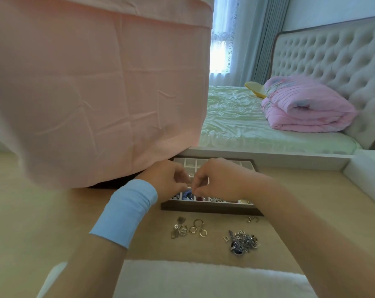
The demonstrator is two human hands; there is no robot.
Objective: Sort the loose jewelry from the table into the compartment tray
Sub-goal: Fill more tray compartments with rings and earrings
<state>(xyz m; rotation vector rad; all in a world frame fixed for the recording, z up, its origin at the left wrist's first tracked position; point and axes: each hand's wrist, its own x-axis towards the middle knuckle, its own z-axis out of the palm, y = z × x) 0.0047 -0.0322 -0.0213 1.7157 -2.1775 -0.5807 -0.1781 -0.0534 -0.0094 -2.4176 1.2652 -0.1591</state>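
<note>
Loose jewelry lies on the pale wooden table nearer the camera than the fingers — a cluster of gold hoop rings and silver charms below the left fingertips, a tangled silver chain pile with a dark blue stone below the right wrist, and a small gold hook pair just beside the tray's front wall. Both hands hover over the dark-framed white compartment tray, the left hand with a light blue wristband and the right hand meeting fingertip to fingertip, pinched together on something too small to make out. Under the fingers, the tray's front cells hold blue, red and pearly beads — a pink cloth hangs just beyond the left hand.
</note>
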